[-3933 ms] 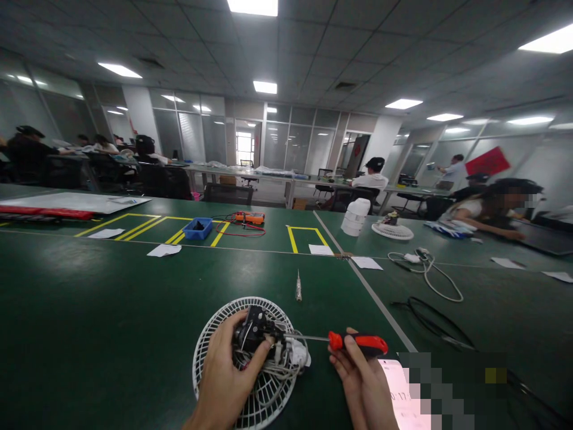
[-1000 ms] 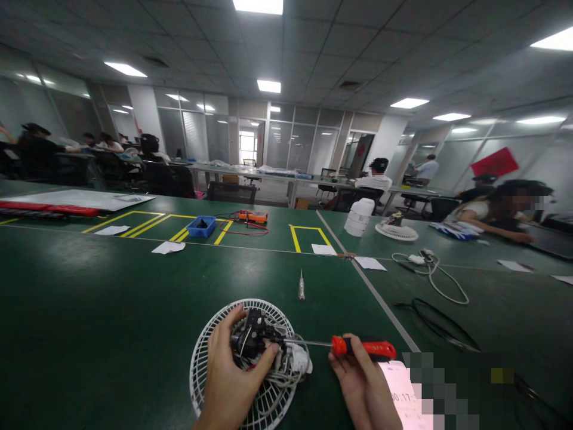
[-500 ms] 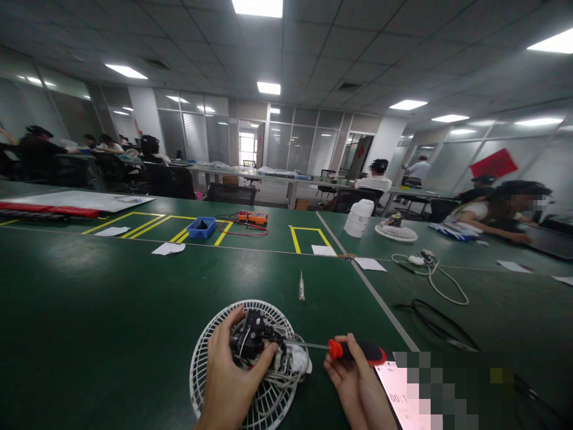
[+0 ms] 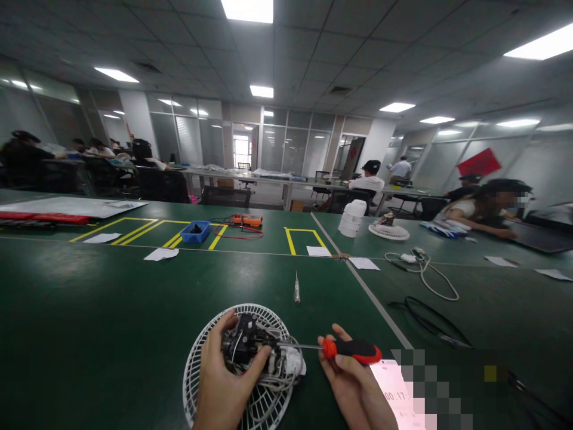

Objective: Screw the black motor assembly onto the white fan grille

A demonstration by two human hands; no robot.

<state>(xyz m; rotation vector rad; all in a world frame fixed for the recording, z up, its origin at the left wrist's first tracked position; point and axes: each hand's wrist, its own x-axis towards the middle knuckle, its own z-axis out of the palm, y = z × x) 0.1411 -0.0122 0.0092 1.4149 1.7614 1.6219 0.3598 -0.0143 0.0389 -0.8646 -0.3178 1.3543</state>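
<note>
A black fan motor unit (image 4: 244, 339) with white wires bundled beside it lies on a round white fan grille (image 4: 196, 364) near the table's front edge. My left hand (image 4: 228, 373) grips the motor unit, thumb on its right side and fingers at its far left. In my right hand (image 4: 351, 379) is a red-and-black screwdriver (image 4: 353, 349), nearly level, its shaft pointing left. The screwdriver's tip reaches the motor unit close to my left thumb; the exact contact spot is hidden. A small clear-handled screwdriver (image 4: 296, 289) lies beyond the grille.
A phone (image 4: 394, 388) with a lit screen lies by my right wrist. Further off are a blue bin (image 4: 196, 232), an orange multimeter (image 4: 248, 220), a white plastic housing (image 4: 351, 218), another fan grille (image 4: 388, 232) and cables (image 4: 441, 286). A co-worker (image 4: 483, 209) sits at the right.
The fingers of my right hand have shifted on the screwdriver's handle, with the index finger lifted off and the thumb now beneath. The whole view has moved slightly; my left hand keeps its hold.
</note>
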